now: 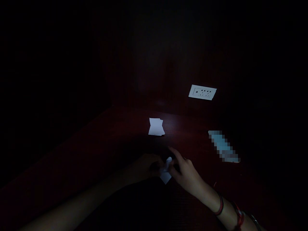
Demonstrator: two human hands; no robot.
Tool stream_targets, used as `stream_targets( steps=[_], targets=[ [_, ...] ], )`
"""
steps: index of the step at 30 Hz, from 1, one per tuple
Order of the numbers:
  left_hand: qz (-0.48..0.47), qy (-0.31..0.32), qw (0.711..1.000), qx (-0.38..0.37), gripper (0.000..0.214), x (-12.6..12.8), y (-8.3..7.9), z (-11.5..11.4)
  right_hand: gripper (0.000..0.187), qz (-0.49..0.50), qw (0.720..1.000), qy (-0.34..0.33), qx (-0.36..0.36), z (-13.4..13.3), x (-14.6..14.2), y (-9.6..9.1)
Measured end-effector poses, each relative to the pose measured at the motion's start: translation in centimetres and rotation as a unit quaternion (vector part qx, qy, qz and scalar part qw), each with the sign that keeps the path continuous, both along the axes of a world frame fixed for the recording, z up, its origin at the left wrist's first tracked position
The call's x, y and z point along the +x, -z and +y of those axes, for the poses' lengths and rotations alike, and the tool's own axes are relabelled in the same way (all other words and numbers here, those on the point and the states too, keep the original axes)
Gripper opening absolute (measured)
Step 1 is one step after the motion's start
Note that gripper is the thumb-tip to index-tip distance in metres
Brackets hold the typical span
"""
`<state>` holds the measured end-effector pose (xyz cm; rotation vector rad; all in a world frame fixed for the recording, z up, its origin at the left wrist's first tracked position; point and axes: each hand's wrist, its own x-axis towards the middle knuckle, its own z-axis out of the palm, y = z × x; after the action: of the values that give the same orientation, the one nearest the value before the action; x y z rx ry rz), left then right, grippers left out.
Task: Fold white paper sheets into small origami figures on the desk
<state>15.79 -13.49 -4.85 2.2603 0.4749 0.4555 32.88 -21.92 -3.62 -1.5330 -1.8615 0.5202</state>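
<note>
Lying in the dark, a red-brown table top (96, 141) is dimly lit. From the bottom left, the left arm (79, 202) is stretched over it, and the left hand (145, 165) is held close beside a small white paper (166, 178). Its fingers are lost in shadow, so it cannot be told if the paper is pinched by them. Farther back, white sheets (156, 127) are laid on the table in a messy little pile. The small white paper is found nearer, between the two hands, with one corner pointed toward the bottom. Just above it a pale, blurry tip (169, 159) is seen, but what it is cannot be told. On the paper's right side, the right hand (189, 171) is placed. Its pointing finger is spread away from the thumb; whether the paper is pinched cannot be told. Next, a white socket plate (202, 92) is set in the dark wall (168, 77). A flat phone-like thing (223, 146), covered by blocky squares, is laid on the table. Last, a red band (240, 218) is worn on the right arm (227, 213).
</note>
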Motion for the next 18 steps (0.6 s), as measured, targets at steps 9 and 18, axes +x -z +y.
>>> stream_targets(
  steps=[9, 18],
  targets=[
    [0.01, -0.017, 1.0, -0.021, 0.06, 0.17, -0.53, -0.45, 0.059, -0.017, 1.0, -0.003, -0.005, -0.17, -0.19, -0.08],
    [0.02, 0.012, 0.999, 0.025, 0.037, 0.17, -0.89, -0.5, 0.064, -0.032, 0.998, 0.046, -0.004, 0.14, -0.49, 0.24]
  ],
)
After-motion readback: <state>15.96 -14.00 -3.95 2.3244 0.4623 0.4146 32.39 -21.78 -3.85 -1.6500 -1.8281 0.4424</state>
